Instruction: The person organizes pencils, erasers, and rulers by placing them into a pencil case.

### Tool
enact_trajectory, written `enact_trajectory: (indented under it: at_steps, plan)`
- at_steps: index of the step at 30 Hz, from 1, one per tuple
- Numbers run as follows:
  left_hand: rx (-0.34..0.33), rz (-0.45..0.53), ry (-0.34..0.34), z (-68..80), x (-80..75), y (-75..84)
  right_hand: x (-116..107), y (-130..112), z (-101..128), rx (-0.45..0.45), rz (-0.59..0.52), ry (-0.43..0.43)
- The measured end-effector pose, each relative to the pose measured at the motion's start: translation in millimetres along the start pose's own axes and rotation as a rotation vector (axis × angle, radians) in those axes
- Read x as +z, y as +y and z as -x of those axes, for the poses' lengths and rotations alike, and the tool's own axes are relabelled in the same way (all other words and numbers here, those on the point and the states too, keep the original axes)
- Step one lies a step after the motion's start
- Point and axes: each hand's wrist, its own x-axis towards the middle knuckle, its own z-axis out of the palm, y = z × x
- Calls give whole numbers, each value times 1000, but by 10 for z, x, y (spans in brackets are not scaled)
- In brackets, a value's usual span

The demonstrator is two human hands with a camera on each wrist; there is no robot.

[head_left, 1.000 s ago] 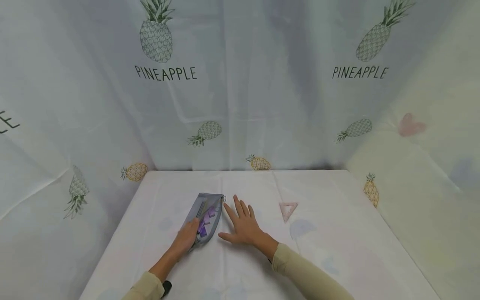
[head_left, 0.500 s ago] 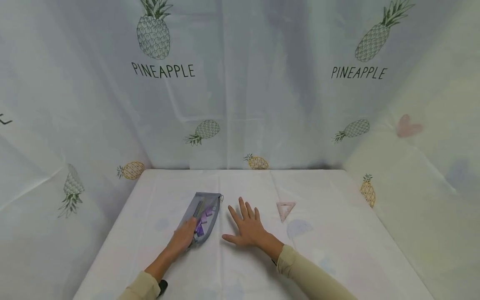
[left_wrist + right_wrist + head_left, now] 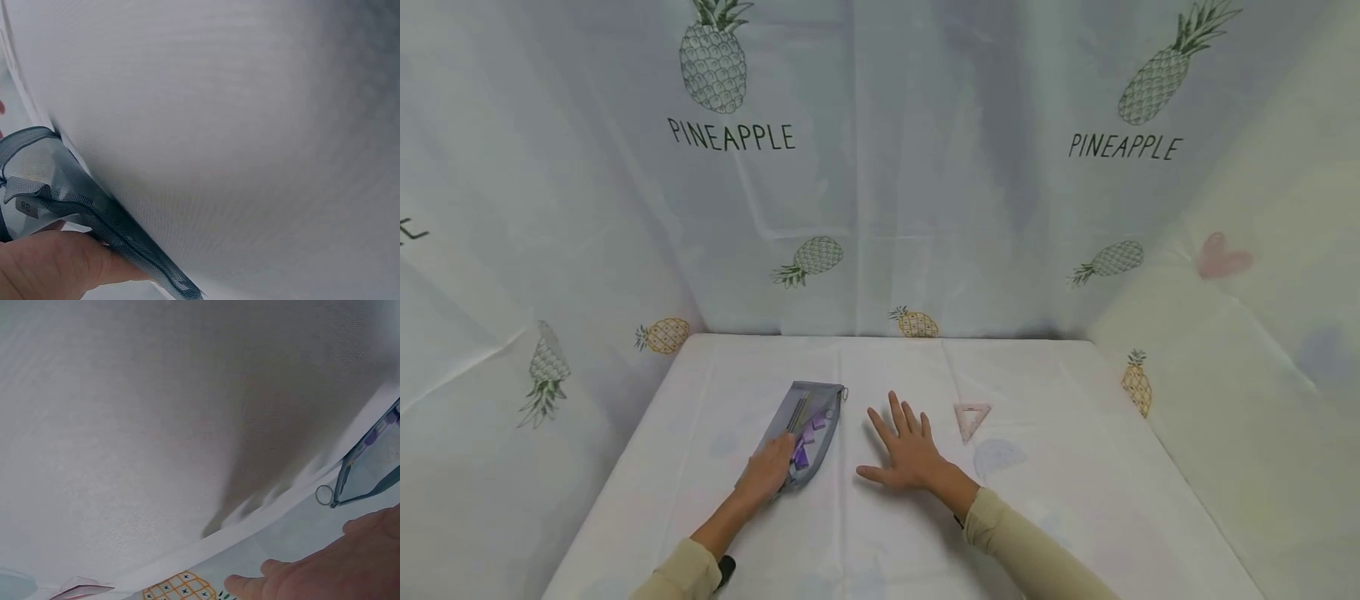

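Grey mesh is what the pencil pouch (image 3: 806, 432) is made of, and it is lying on the white tablecloth (image 3: 1075, 500), left of the middle and well back from the front edge. The left hand (image 3: 767, 475) is pinching the pouch's near end, with purple bits showing inside. The right hand (image 3: 910, 454) is lying flat on the cloth just beside the pouch, fingers spread and holding nothing. A pink triangle ruler (image 3: 972, 417) is sitting near that hand, toward the right edge.

To do this well, I think the left hand should be keeping the pouch pressed still, so it is not sliding while the right hand is reaching for the ruler or the zip.

The head view is showing both hands and the whole table. The right wrist view is showing the little zip ring (image 3: 324, 495) up close, and the pouch mouth looks open there, though it is hard to be sure. The left wrist view is showing the thumb (image 3: 59, 265) clamped on the mesh edge.
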Motion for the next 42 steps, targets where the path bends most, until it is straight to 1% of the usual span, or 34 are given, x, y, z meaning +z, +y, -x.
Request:
enact_trajectory:
  at_steps: [4, 6, 10, 13, 15, 20, 25, 31, 34, 38, 42]
  plan:
    - [35, -23, 7, -28, 8, 29, 6, 60, 43, 38, -20, -11]
    - [40, -17, 3, -46, 22, 46, 17, 90, 69, 62, -20, -19]
    - [31, -50, -8, -81, 47, 55, 40, 154, 89, 82, -17, -29]
    - [23, -66, -8, -96, 54, 27, 39, 198, 75, 87, -13, -33]
    - [19, -55, -2, -93, 52, 16, 31, 227, 65, 92, -9, -34]
    - [-24, -14, 5, -60, 49, 2, 37, 290, 45, 105, -29, -31]
    - [-37, -13, 7, -51, 52, -7, 70, 370, 18, 127, -27, -35]
    - [-11, -25, -9, -66, 29, -15, 20, 472, -26, 148, -41, -61]
    - [7, -31, -2, -68, 22, -13, 8, 536, -38, 157, -42, -67]
    - [19, -17, 5, -62, 24, -6, -13, 616, -23, 182, -58, -64]
    - [26, 3, -4, -54, 27, -2, -39, 684, 12, 206, -76, -56]
